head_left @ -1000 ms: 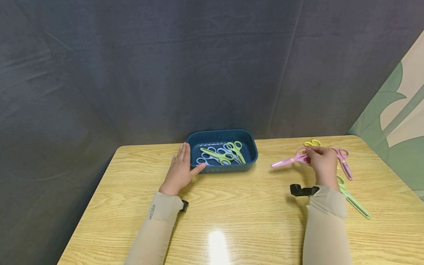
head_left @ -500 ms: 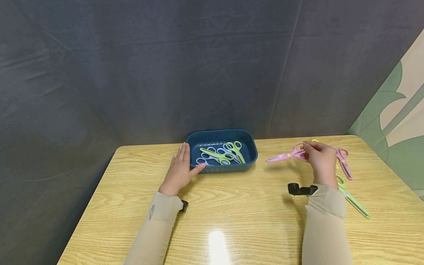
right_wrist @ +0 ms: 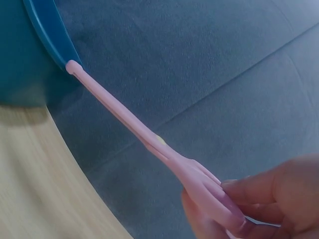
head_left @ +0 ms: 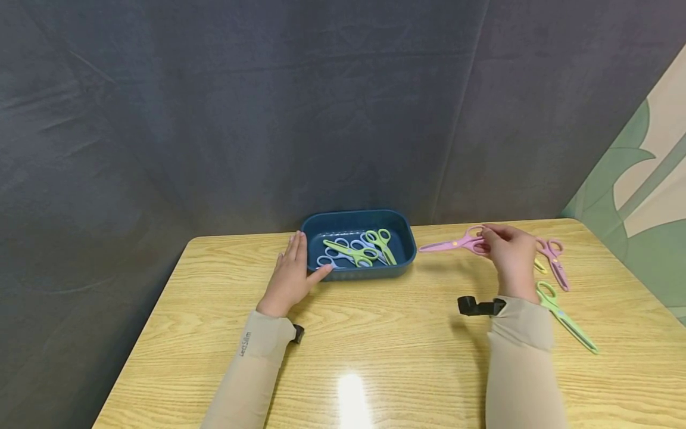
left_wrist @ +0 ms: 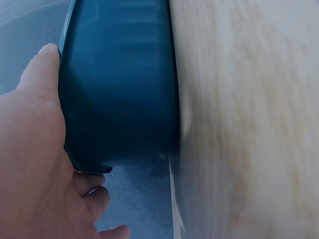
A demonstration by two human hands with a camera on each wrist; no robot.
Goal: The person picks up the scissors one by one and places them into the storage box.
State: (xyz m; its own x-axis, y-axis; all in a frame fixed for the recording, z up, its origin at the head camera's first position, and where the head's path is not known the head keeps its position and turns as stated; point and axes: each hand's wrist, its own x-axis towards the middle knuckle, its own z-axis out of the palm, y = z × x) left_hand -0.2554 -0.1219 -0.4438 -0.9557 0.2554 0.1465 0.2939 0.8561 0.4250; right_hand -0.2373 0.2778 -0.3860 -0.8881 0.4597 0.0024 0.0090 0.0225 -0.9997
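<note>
the right hand pinches 1 pair of pink scissors while the left hand, straight-fingered, touches the blue bin.

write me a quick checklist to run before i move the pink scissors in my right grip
1. Right grip has the pink scissors by the handles: ok.
2. Blades closed: ok, they lie together in the head view.
3. Left grip touching the tray at its left end: ok.
4. Tray standing level on the table: ok.
5. Pink scissors over the tray's inside: not ok, the tip is only about at the right rim.
6. Tip high enough to clear that rim: cannot tell from these views.
</note>
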